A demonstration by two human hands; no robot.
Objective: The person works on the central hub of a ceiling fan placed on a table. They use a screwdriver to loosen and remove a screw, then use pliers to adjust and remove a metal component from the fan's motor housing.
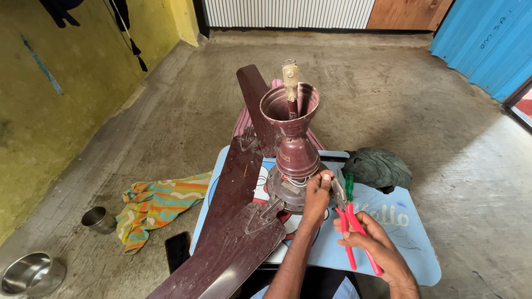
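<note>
while the left hand [317, 191] pinches with closed fingers at the white wires [298, 180] just under the maroon bell cover, the right hand [372, 239] is clamped around the red handles of a pair of pliers [346, 213], whose nose points toward 11 o'clock at the same spot. the two hands sit close together, nearly touching. the ceiling fan [293, 158] stands upright on its motor housing near the middle of a light blue low table [410, 243], downrod and brass-coloured clevis pointing to 12 o'clock. it looks heavy and rigid, probably metal, with dusty paint that may be slippery; the thin wires look soft and easy to nick. the motor rim or the downrod seem the surest places to grip. two long dark blades [235, 221] overhang the table edge toward 7 o'clock and could swing. a green screwdriver [349, 184] and a dark rag [378, 168] lie at 2 o'clock. on the concrete floor [388, 83], a striped cloth [152, 207], a phone [177, 249] and steel cups [100, 218] crowd 8 o'clock; 12 and 3 o'clock look open.
</note>
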